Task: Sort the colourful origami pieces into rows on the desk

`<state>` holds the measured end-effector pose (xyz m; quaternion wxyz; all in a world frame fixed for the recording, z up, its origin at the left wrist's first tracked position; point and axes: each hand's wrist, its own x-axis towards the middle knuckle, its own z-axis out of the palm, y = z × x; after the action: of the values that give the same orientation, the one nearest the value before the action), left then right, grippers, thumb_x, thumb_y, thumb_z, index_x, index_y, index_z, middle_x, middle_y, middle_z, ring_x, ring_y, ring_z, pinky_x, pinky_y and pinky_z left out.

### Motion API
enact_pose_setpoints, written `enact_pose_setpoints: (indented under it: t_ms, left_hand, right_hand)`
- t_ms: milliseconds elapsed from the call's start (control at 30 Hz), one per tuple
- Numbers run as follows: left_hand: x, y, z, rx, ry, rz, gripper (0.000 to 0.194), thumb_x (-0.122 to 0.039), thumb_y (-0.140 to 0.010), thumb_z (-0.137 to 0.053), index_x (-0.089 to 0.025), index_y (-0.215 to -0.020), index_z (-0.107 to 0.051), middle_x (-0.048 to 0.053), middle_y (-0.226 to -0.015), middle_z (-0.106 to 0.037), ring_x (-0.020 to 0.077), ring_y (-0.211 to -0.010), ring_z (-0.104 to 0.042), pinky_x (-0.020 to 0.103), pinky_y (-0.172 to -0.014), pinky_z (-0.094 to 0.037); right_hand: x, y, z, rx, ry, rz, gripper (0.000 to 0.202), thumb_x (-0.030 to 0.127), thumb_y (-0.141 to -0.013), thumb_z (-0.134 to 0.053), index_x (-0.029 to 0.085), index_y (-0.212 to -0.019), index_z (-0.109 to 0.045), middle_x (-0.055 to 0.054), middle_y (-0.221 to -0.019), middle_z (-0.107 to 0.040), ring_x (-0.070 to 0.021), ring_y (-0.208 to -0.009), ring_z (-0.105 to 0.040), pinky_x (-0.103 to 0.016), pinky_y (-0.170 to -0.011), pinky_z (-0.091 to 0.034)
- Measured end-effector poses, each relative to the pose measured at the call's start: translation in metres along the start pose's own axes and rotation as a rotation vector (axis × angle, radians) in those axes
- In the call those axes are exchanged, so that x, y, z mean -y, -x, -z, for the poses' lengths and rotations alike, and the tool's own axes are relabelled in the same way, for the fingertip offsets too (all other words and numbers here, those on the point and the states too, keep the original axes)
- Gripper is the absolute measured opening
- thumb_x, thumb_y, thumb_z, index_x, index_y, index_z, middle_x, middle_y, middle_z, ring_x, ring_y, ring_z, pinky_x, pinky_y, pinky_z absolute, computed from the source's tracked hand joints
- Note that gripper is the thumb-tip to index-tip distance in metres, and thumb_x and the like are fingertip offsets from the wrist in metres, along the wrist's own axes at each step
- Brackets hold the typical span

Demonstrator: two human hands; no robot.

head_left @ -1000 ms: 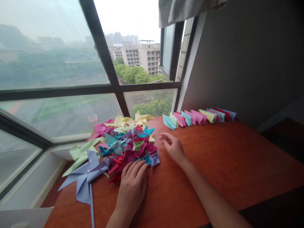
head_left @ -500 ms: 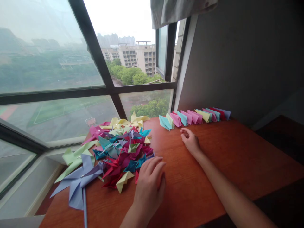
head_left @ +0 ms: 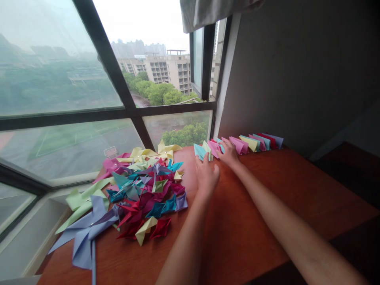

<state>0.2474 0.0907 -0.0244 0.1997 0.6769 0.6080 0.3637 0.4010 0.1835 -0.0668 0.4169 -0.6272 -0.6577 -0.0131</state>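
A row of folded coloured papers, shaped like paper planes, stands along the far edge of the table. My left hand is open at the row's left end, thumb and fingers apart, its fingertips by the light blue folded paper. A pale green folded paper stands just behind that one. My right hand reaches to the pink folded paper, fingers spread at its right side; whether they press on it is hard to see. Part of another blue one is hidden behind this hand.
A heap of origami pieces in many colours covers the table's left side. Pinwheels lie around it, including a lavender pinwheel with a stick. The window frame and dark wall border the wooden table.
My left hand has moved forward from beside the heap to the row's left end. My right hand has gone forward and left to the folded papers. The view has shifted slightly right.
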Motion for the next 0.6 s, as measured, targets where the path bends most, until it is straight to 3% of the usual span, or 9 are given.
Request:
enact_pose_setpoints:
  t_ms: [133,267,400,600]
  left_hand:
    - [0.009,-0.021,-0.018,0.015,-0.014,0.051,0.048,-0.013,-0.08,-0.056,-0.014,-0.128,-0.056,0.021,-0.131,-0.056,0.0333,-0.127,-0.052,0.044,-0.107,-0.04]
    - [0.018,-0.028,-0.023,0.028,-0.025,0.074,0.039,-0.009,-0.08,-0.053,-0.014,-0.118,-0.06,0.017,-0.121,-0.064,0.0298,-0.121,-0.056,0.04,-0.106,-0.041]
    - [0.022,-0.02,-0.016,0.013,-0.023,0.136,0.041,-0.011,-0.082,-0.05,-0.012,-0.122,-0.058,0.02,-0.123,-0.063,0.0301,-0.122,-0.056,0.038,-0.105,-0.042]
    - [0.026,0.006,0.006,0.003,0.014,0.171,0.044,-0.016,-0.086,-0.048,-0.01,-0.129,-0.054,0.02,-0.128,-0.061,0.0291,-0.125,-0.056,0.037,-0.106,-0.042]
  right_hand:
    - [-0.01,0.002,-0.01,0.066,0.038,0.004,0.027,0.019,-0.074,-0.061,0.016,-0.099,-0.071,-0.014,-0.121,-0.064,-0.0296,-0.114,-0.057,-0.044,-0.103,-0.043]
    - [-0.016,0.008,-0.008,0.083,0.043,0.003,0.022,0.014,-0.079,-0.048,0.017,-0.082,-0.07,-0.011,-0.096,-0.071,-0.0245,-0.095,-0.063,-0.038,-0.092,-0.049]
    - [-0.017,0.02,0.001,0.063,0.025,-0.011,0.023,0.018,-0.081,-0.047,0.019,-0.073,-0.069,-0.011,-0.088,-0.072,-0.0247,-0.087,-0.063,-0.038,-0.086,-0.051]
    - [-0.016,0.05,0.021,0.016,-0.032,-0.045,0.025,0.023,-0.081,-0.048,0.02,-0.083,-0.072,-0.011,-0.099,-0.074,-0.027,-0.094,-0.066,-0.041,-0.09,-0.051]
